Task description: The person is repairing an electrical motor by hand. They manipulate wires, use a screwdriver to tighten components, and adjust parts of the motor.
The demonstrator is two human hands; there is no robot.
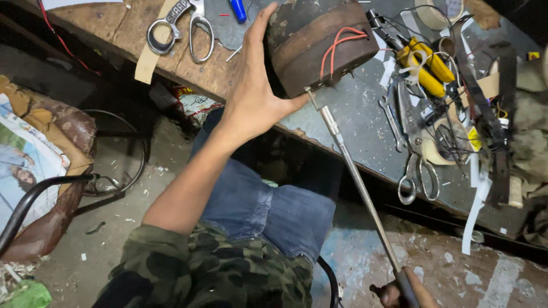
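Bracing the dark, rusty round metal motor body with orange wires [319,43] at the edge of the worn grey workbench [365,131], the left hand [257,97] is spread wide open, palm and thumb pressed on its side. The right hand [399,294] is closed round the handle of a long steel rod tool [357,177], tip at the motor's lower rim. The motor looks heavy, stiff & probably greasy, so a flat grip w/ the whole palm on the side wall seems best, away from the thin wires.
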